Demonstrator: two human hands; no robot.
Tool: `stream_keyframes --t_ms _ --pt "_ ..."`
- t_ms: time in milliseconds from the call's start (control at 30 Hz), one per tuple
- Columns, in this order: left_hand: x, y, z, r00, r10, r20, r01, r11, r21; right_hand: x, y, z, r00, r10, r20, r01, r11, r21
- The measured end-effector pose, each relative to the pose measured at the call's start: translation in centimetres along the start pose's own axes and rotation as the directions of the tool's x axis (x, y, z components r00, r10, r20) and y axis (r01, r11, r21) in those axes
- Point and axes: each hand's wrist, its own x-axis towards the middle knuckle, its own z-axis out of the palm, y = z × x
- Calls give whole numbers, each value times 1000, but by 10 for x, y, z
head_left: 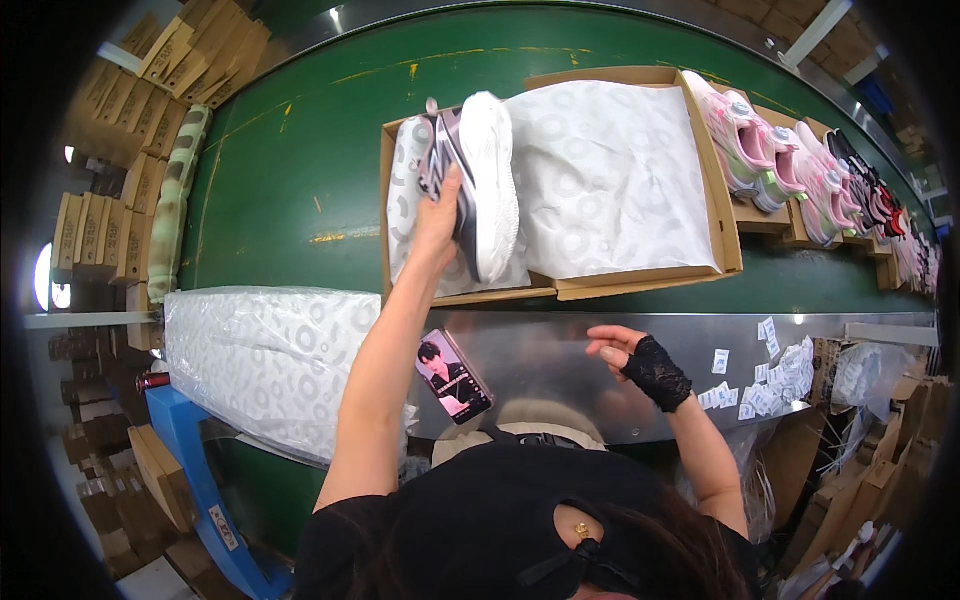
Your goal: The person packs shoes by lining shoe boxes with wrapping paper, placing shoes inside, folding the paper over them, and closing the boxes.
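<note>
Conveyor (290, 170), green and wide, fills the far half of the scene, with a steel ledge (560, 355) running along its near edge. Stacked tissue (260, 360) in clear wrap lies at the near left, and a row of pink shoes (760, 150) in boxes trails off to the far right. An open box (720, 190), lined with printed tissue, sits mid-belt, lid and base side by side.

Left hand (440, 215) is clamped on a shoe (480, 180), held on edge over the left part of the box, sole turned to the right. Right hand (615, 348) is open, holding nothing, fingers spread just over the ledge, a black lace glove at the wrist. A phone (453, 376) lies on the ledge between the arms, and small white stickers (770, 385) are scattered at the near right.

The shoe looks light: thick white foam sole, grey and silver upper, likely mesh, though the view is too curved to be sure. It should flex a little at the toe and stay firm at the heel. Gripping across the upper at mid-foot, as now, seems safest; the smooth sole could slip.
</note>
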Motion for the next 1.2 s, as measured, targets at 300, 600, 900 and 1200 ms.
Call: stream_keyframes --t_ms 300,600,900,1200 --pt "-16 -21 29 841 -380 386 338 925 174 66 -27 9 664 -250 -705 401 914 54" --pt "-39 -36 -76 971 219 -98 -157 888 433 107 -1 26 546 -832 92 33 -89 -995" --pt "-32 -4 -62 959 -195 206 235 953 -193 81 -69 25 554 -820 148 121 -97 -988" --pt "-111 57 -46 960 -226 163 269 907 -326 32 -143 12 126 -986 106 227 -75 -971"
